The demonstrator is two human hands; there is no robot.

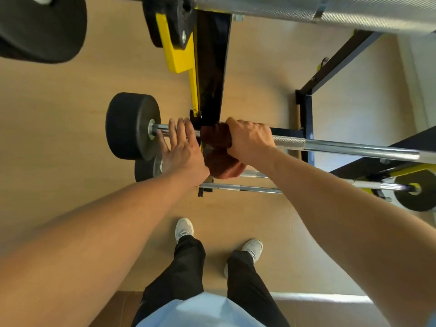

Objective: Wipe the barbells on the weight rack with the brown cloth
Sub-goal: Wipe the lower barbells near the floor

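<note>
A chrome barbell [342,146] lies across the black and yellow weight rack [210,74], with a black plate [128,125] on its left end. My right hand [250,138] is closed around the brown cloth [215,140], which wraps the bar beside the rack upright; a loose end of the cloth hangs below the bar. My left hand [181,147] rests flat on the bar with fingers spread, between the plate and the cloth. Lower barbells [245,188] show beneath, partly hidden by my hands.
A higher barbell [306,13] crosses the top of the view, with a large black plate [40,27] at upper left. Another black plate [417,192] sits low on the right. My feet [185,228] stand on the tan floor just in front of the rack.
</note>
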